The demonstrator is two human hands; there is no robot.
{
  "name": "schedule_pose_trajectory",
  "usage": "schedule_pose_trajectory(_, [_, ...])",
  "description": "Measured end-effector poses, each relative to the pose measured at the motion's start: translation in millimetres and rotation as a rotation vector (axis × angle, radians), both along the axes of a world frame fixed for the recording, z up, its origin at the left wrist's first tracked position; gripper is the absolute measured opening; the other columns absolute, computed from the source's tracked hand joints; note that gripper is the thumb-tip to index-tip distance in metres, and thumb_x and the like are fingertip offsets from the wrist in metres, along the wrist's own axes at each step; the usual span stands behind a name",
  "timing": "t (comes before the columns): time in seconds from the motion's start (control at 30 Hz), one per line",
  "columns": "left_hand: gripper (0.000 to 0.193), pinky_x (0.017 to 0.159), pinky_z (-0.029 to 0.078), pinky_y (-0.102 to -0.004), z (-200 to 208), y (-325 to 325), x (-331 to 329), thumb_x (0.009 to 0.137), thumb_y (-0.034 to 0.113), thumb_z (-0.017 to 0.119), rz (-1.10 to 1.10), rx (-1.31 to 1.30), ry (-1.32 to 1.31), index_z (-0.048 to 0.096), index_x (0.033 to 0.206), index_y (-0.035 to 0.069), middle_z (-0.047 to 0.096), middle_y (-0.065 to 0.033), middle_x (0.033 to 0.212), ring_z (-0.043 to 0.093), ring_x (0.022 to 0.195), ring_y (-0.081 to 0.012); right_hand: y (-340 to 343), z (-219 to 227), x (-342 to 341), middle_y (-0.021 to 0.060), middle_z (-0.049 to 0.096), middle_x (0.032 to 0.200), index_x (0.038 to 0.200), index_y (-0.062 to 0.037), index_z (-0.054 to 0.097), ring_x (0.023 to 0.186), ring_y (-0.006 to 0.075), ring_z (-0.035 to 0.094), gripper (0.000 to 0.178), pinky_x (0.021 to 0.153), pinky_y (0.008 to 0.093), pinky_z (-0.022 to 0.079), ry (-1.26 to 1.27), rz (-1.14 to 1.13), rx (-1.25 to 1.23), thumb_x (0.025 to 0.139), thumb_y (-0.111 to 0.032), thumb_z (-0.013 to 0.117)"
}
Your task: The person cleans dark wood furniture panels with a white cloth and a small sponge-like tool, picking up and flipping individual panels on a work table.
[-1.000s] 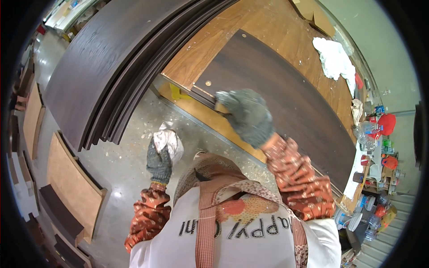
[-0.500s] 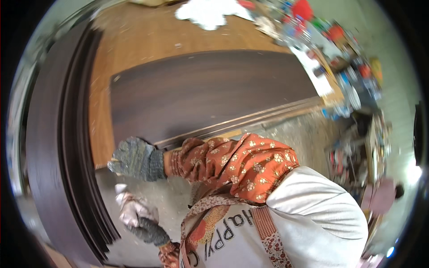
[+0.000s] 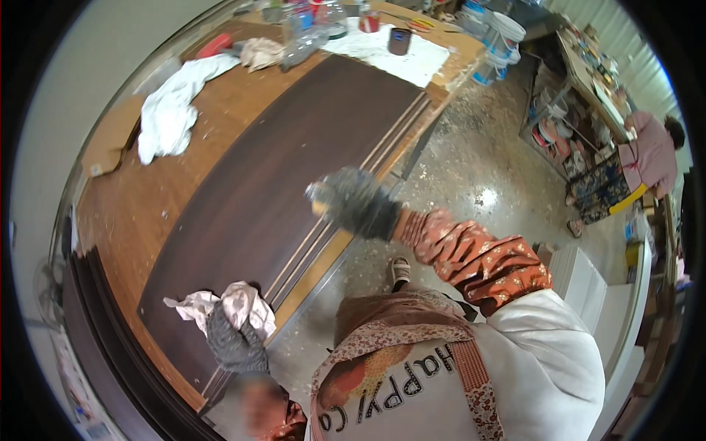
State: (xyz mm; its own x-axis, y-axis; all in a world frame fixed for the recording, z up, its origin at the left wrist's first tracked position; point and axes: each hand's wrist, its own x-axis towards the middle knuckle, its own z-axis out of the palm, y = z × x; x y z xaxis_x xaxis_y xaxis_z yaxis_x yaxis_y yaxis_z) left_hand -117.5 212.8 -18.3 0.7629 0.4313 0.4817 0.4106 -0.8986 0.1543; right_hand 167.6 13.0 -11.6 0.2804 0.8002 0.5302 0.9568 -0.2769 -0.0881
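Note:
A dark brown wooden panel [image 3: 294, 140] with a curved far edge and grooves along its near edge lies on the worktable. My left hand [image 3: 234, 342], in a grey knit glove, grips a crumpled pale pink cloth [image 3: 250, 303] at the panel's near left end. My right hand [image 3: 357, 202], gloved likewise, is by the grooved edge near the middle of the panel. Its fingers are curled and somewhat blurred. A small tan bit shows at their tips, too unclear to name.
On the wooden worktable [image 3: 198, 173] are a white cloth [image 3: 173, 106], clear plastic bottles [image 3: 301, 37] and a dark cup [image 3: 399, 41]. Dark mouldings [image 3: 110, 331] stand at the left. Buckets [image 3: 502, 37] sit beyond the table's right end. A person [image 3: 647, 151] bends near shelves at the right.
The view has turned, showing more floor and the table's far right end. My left hand has brought the cloth up to the panel. My right hand has moved right along the panel's near edge.

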Motion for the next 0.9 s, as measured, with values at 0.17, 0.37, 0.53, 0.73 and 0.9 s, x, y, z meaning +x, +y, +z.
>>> schedule_pose_trajectory(0.17, [0.053,0.093,0.04,-0.0439,26,-50,113,0.084,0.036,0.054,-0.256,0.038,0.046,0.048,0.123,0.001,0.053,-0.02,0.118,0.05,0.11,-0.0378,-112,18,109,0.0088,0.059,0.088,0.089,-0.009,0.058,0.082,0.0263,0.059,0.017,0.07,0.0389,0.047,-0.177,-0.403,-0.042,0.074,-0.019,0.057])
schedule_pose_trajectory(0.37, [0.051,0.095,0.038,-0.0459,19,-114,253,0.079,0.035,0.055,-0.456,0.09,0.087,0.05,0.12,0.005,0.056,-0.0163,0.11,0.052,0.102,-0.0358,-237,-16,154,0.0136,0.06,0.105,0.111,-0.0075,0.058,0.098,0.0308,0.057,0.042,0.087,0.041,0.043,0.205,-0.748,0.225,0.076,-0.03,0.063])
schedule_pose_trajectory(0.53, [0.049,0.091,0.041,-0.0442,21,-169,366,0.082,0.036,0.054,-0.594,0.071,0.158,0.049,0.124,0.01,0.057,-0.0167,0.109,0.051,0.105,-0.0339,-304,-46,135,0.0162,0.061,0.105,0.114,-0.0043,0.056,0.097,0.0323,0.057,0.046,0.088,0.0401,0.044,0.343,-0.909,0.231,0.076,-0.029,0.067])
schedule_pose_trajectory(0.73, [0.044,0.089,0.042,-0.0429,14,-218,466,0.081,0.035,0.054,-0.676,0.071,0.091,0.054,0.118,0.012,0.059,-0.013,0.107,0.054,0.102,-0.0305,-327,-65,117,0.016,0.062,0.101,0.113,-0.0045,0.057,0.093,0.0327,0.059,0.051,0.083,0.0384,0.046,0.487,-0.934,0.371,0.068,-0.022,0.074])
schedule_pose_trajectory(0.9, [0.041,0.088,0.042,-0.0419,10,-218,476,0.079,0.03,0.054,-0.685,0.057,0.077,0.054,0.116,0.013,0.059,-0.0119,0.104,0.053,0.101,-0.0286,-328,-59,132,0.0145,0.062,0.099,0.112,-0.0051,0.058,0.091,0.0312,0.06,0.051,0.081,0.0376,0.047,0.527,-0.919,0.407,0.066,-0.017,0.077])
